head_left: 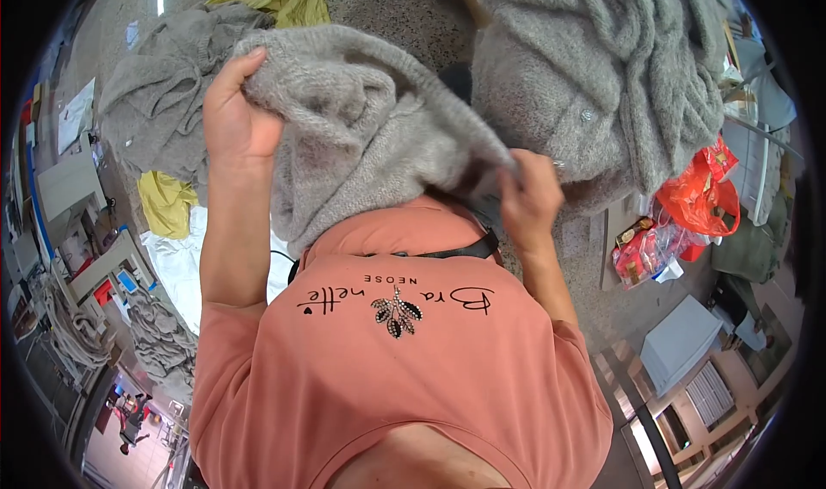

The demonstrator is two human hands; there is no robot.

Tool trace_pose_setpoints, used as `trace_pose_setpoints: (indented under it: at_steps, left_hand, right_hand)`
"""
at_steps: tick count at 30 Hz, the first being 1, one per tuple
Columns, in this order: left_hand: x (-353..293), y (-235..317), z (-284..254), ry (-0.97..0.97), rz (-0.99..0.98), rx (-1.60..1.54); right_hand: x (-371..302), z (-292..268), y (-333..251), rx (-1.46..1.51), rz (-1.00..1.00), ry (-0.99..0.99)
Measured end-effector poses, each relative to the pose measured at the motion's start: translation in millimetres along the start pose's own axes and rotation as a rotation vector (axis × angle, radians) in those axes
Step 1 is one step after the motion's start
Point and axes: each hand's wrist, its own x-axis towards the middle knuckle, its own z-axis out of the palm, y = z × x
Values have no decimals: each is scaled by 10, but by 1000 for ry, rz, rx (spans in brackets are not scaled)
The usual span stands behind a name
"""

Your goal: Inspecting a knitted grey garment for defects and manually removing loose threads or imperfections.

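Note:
A fuzzy grey knit sweater lies bunched over my lap, its edge pulled up between my two hands. My left hand grips it at the upper left, thumb on top and the other fingers hidden beneath the cloth. At the sweater's right end, my right hand pinches the stretched edge; the fingers are a little blurred. A dark fold shows in the knit just left of that hand.
A tall heap of grey knitwear rises at the right, and another grey knit pile lies at the left on yellow sacking. A red plastic bag sits beyond my right arm. White sheeting spreads beside my left arm.

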Motion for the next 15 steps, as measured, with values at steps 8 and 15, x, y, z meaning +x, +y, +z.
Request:
trace_pose_setpoints:
  at_steps: [8, 15]
  left_hand:
    - [-432, -541, 324, -254, -109, 204]
    - [-561, -683, 351, -544, -306, 272]
  right_hand:
    - [343, -180, -461, 554, -433, 40]
    - [489, -11, -606, 355, -643, 76]
